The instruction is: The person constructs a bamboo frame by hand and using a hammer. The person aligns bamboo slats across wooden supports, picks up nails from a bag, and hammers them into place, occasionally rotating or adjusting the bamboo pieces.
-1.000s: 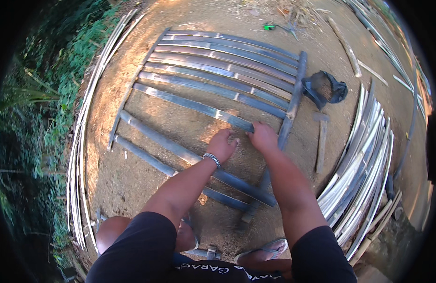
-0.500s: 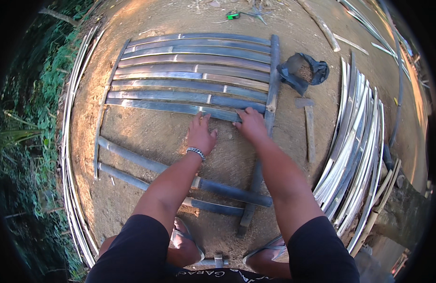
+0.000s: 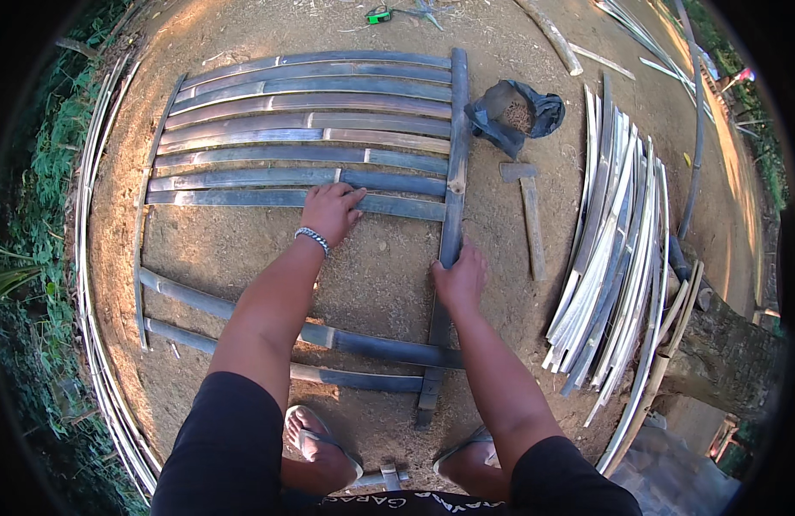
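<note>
At the left, the thin dark rail of the bamboo frame [image 3: 139, 232] runs away from me along the brown earth [image 3: 389, 275]. From it a long, flat, blue-grey split-bamboo slat [image 3: 260, 198] stretches crosswise in front of me, its long axis left to right, the nearest of a row of similar slats [image 3: 277, 102] lying beyond it.

My left hand [image 3: 331, 212], with a silver chain bracelet [image 3: 313, 239] at its wrist, rests over the slat right of its middle, palm down, thumb angled to the right. It is the closer of my two hands to it; the fingertips lie across the slat, but I cannot tell whether they close around its edge.

Farther right, the slat's end meets the thick dark bamboo side rail [image 3: 451, 228], which runs near to far, roughly square to the slat. My right hand [image 3: 462, 275] is at this rail, on my side of the slat's end and apart from it. Its thumb and forefinger are spread, one towards each side of the rail; I cannot tell how firmly they bear on it. So the slat lies under my left hand, and ahead and to the left of my right.

Just beyond, the wooden-handled hammer [image 3: 532, 224] lies on the earth.
</note>
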{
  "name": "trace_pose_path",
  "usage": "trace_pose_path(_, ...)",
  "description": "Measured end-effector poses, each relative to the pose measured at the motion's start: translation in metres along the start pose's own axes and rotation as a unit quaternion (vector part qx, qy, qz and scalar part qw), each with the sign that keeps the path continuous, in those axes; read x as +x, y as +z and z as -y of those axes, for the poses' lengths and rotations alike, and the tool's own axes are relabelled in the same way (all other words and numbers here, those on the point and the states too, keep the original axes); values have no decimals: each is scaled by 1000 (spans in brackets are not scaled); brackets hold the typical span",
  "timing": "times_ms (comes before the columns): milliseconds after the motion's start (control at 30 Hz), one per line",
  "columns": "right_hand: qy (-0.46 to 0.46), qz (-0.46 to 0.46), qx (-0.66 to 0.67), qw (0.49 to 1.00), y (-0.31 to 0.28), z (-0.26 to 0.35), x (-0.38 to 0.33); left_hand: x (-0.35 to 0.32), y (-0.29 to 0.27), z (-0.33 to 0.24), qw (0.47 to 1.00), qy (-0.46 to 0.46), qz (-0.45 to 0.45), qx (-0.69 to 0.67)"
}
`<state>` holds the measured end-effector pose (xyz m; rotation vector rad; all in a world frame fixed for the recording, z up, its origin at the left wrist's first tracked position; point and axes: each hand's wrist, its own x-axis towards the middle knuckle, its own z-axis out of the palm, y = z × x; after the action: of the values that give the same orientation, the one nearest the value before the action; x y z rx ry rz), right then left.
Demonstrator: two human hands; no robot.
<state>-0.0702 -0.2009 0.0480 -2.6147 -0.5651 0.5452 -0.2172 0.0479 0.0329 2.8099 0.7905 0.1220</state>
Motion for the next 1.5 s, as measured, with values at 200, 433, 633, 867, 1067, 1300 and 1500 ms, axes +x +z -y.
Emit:
trace_pose_path(200, 10, -11, 13, 1000, 5, -2, 4, 7, -5, -2, 1000, -10, 4, 0)
trace_pose_path(433, 14, -16, 66, 998, 5, -5, 2, 8, -10, -3, 1000, -14, 13, 9)
trace_pose_path(633, 8, -20, 119, 993, 1, -4, 2, 6, -5, 5, 1000, 5, 8, 2)
trace_pose_path(867, 3, -41, 78, 996, 10, -9, 0, 15, -13, -7, 999, 12, 38, 0)
trace_pose_path(1067, 0, -32, 40, 999, 10, -4, 0, 32, -8, -21, 998, 24, 49, -17)
trace_pose_path(1300, -15, -39, 33, 999, 18, -11, -2, 32, -4, -23, 998, 16, 50, -33)
trace_pose_path(1500, -25, -36, 21, 999, 19, -10, -2, 34, -1, -19, 997, 11, 53, -51)
